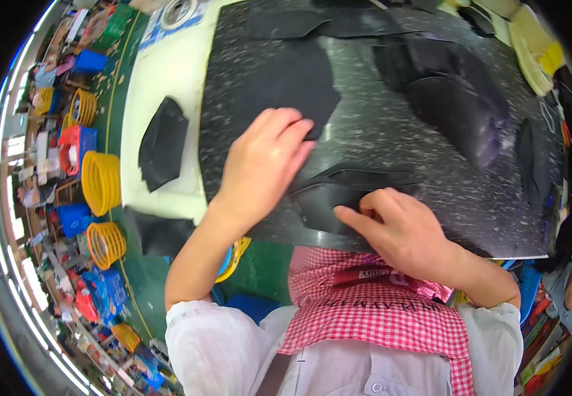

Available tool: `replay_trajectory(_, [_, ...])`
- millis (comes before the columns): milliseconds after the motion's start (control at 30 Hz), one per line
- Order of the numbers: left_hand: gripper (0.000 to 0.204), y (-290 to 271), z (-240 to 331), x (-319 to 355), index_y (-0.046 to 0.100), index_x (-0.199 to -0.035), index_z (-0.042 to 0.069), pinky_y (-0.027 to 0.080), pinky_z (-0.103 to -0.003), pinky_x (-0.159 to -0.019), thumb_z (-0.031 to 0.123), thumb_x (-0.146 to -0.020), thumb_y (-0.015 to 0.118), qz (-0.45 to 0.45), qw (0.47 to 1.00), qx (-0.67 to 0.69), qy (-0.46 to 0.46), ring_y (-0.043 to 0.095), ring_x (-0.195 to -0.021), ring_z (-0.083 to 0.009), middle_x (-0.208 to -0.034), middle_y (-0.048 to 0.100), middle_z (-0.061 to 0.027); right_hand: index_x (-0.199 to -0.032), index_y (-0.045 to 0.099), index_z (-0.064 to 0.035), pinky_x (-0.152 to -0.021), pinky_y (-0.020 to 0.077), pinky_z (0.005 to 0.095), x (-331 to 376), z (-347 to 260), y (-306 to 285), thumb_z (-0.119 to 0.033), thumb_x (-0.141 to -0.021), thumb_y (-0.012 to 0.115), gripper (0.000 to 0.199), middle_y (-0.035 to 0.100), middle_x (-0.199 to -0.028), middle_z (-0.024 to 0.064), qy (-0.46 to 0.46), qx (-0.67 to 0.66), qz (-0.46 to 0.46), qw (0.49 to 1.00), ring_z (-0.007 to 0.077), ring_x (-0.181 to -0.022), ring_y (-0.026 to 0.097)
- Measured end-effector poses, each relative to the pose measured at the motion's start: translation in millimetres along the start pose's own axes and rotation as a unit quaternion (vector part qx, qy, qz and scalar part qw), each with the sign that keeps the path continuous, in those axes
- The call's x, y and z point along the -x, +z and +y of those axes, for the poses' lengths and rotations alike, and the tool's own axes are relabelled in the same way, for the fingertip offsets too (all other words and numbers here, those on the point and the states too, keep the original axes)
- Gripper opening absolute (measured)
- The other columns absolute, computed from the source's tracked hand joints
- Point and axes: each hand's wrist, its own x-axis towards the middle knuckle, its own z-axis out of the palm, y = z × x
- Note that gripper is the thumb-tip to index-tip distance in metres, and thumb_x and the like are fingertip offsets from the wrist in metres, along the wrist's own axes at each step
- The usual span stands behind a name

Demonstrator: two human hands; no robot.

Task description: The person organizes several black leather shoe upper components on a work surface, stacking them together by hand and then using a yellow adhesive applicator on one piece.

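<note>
A folded black leather-like piece (329, 198) lies near the front edge of the dark speckled tabletop. My right hand (405, 228) rests over its right part, the fingers curled and the thumb stretched along the surface. Farther left, my left hand (266, 162) has its fingers bent together at the near corner of a flat black sheet (292, 82). A small dark bit shows beneath those fingertips; whether it belongs to the sheet I cannot tell.
More black pieces (451, 99) are heaped at the right, and flat strips (279, 24) lie along the far side. One black piece (164, 145) sits on the white table at left. A tape roll (178, 13) stands far left. Yellow baskets (101, 181) line the floor beyond.
</note>
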Motion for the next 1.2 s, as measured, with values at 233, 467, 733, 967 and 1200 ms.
replay_trajectory(233, [0.020,-28,18,19,0.068,-0.093,0.001,0.053,-0.036,-0.076,0.002,-0.073,0.070,0.107,0.993,0.018,0.051,0.064,-0.089,-0.0265,-0.097,0.066,-0.0110,-0.109,0.064,-0.0031,-0.080,0.0482,0.0353,7,45,-66,-0.009,-0.075,0.067,0.034,0.057,-0.110,0.0111,0.047,0.155,0.167,0.972,0.0276,-0.097,0.057])
replay_trajectory(467, [0.040,-2,49,45,0.064,-0.111,-0.001,0.048,-0.042,-0.092,0.017,-0.076,0.070,-0.084,0.975,0.080,0.192,0.061,-0.106,-0.0281,-0.118,0.062,-0.0153,-0.104,0.065,-0.0010,-0.086,0.0481,0.0374,20,88,-92,-0.008,-0.079,0.071,0.027,0.060,-0.113,0.0114,0.136,0.294,0.236,0.916,0.0295,-0.102,0.058])
replay_trajectory(733, [0.076,-2,58,38,0.040,-0.139,-0.003,0.045,-0.037,-0.097,0.007,-0.074,0.079,-0.027,0.780,0.613,-0.126,0.058,-0.114,-0.0279,-0.128,0.055,-0.0226,-0.091,0.069,-0.0029,-0.053,0.0497,0.0211,14,-1,-71,-0.004,-0.076,0.077,0.016,0.066,-0.080,0.0025,0.159,-0.308,0.051,0.937,0.0074,-0.065,0.063])
replay_trajectory(967, [0.036,12,68,39,0.064,-0.114,0.000,0.055,-0.029,-0.075,0.000,-0.078,0.072,-0.033,0.933,0.333,-0.136,0.070,-0.088,-0.0226,-0.103,0.069,-0.0133,-0.115,0.048,-0.0019,-0.055,0.0517,0.0214,25,14,-23,0.000,-0.085,0.067,0.036,0.062,-0.073,0.0061,0.312,-0.350,0.117,0.876,0.0090,-0.062,0.063])
replay_trajectory(1200, [0.037,18,65,33,0.064,-0.113,0.000,0.054,-0.026,-0.073,0.000,-0.078,0.073,-0.044,0.940,0.317,-0.121,0.069,-0.087,-0.0186,-0.104,0.069,-0.0139,-0.106,0.049,-0.0017,-0.056,0.0543,0.0231,27,16,-17,0.002,-0.081,0.070,0.033,0.064,-0.073,0.0060,0.250,-0.238,0.171,0.923,0.0126,-0.063,0.067])
